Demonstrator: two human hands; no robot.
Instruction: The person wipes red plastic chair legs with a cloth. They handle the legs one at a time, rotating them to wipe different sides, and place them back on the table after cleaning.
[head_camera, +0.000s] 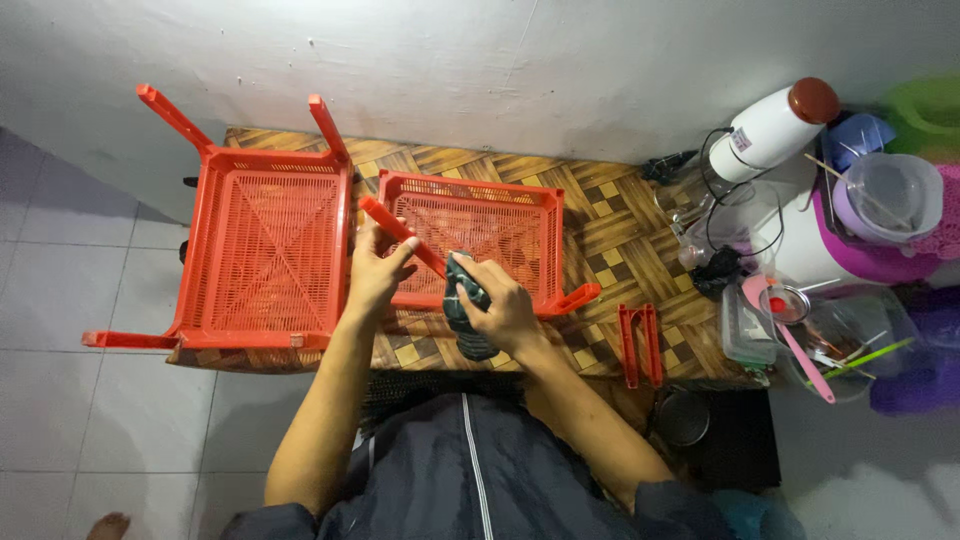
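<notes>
Clearly two orange plastic lattice trays lie upside down on the wood-patterned table (600, 215): a larger tray (265, 255) out to the left of both grips, with three legs sticking up or sideways, and a smaller tray (480, 225) just beyond the hands. The left hand (375, 270) closes its grip around one loose orange plastic leg (400, 235) slanting over the smaller tray's near edge. Right beside it, the right hand (505, 310) wraps a dark squat tool (465, 300), which meets that leg. Further right of the grips, two orange legs (638, 345) lie side by side on the table, and beyond them one white jug with a brown lid (775, 125) carries a small pale label on its side.
</notes>
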